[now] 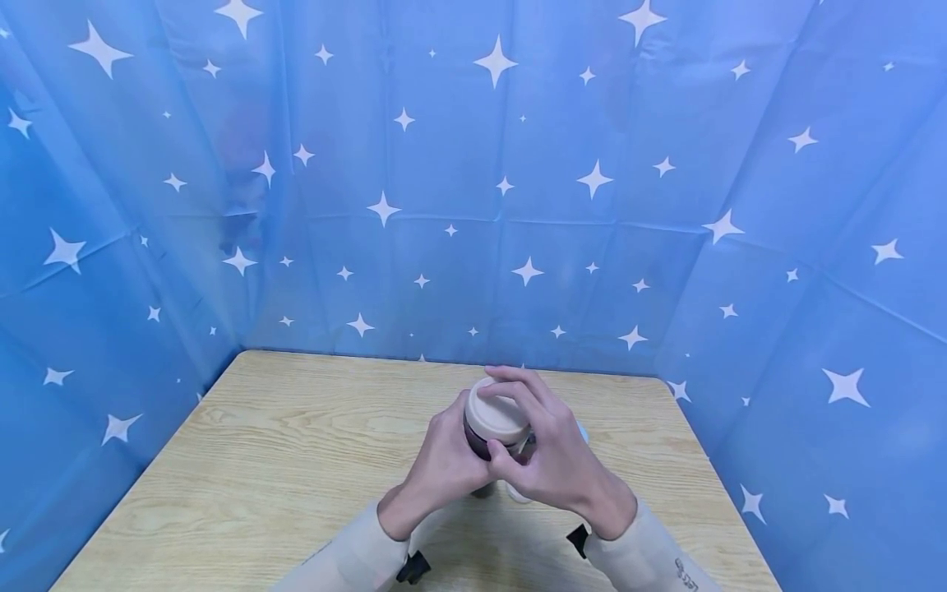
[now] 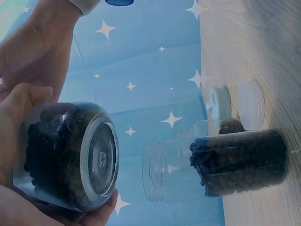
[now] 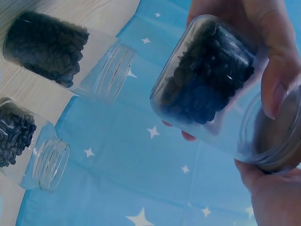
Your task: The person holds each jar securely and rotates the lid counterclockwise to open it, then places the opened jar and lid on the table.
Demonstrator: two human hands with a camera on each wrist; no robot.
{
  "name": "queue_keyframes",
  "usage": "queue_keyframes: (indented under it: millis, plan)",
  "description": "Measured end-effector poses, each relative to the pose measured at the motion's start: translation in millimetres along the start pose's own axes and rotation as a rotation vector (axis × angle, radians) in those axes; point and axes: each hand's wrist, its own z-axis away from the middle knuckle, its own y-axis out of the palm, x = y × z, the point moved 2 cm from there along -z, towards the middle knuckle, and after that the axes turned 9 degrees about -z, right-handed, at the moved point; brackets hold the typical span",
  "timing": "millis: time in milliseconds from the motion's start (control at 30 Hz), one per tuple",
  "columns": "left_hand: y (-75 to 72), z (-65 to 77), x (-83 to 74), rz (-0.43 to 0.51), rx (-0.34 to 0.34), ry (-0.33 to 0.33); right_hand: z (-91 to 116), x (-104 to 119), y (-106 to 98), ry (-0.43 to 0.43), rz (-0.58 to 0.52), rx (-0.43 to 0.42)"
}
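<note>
My left hand (image 1: 446, 455) grips the body of a clear jar (image 2: 59, 155) partly filled with dark, bean-like pieces. The jar is held above the table, its base towards the left wrist camera. My right hand (image 1: 555, 444) holds the cream lid (image 1: 500, 418) on the jar's mouth, with its thumb and fingers bent around the rim. Below the hands stand two lidless clear jars: a larger one (image 3: 44, 49) and a smaller one (image 3: 16, 136), both holding similar dark pieces. In the head view the hands mostly hide them.
On the wooden table (image 1: 311, 436), a white lid (image 2: 251, 104) and a pale blue lid (image 2: 220, 102) lie beside the uncapped jars. A blue curtain with white stars (image 1: 459, 164) hangs along the table's back and sides.
</note>
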Motion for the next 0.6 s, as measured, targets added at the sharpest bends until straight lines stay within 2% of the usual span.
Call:
queue_keyframes:
  millis: [600]
  plan:
    - [-1.5, 0.7, 0.9, 0.004, 0.011, 0.001, -4.5, 3.7, -2.6, -0.016, -0.002, -0.019]
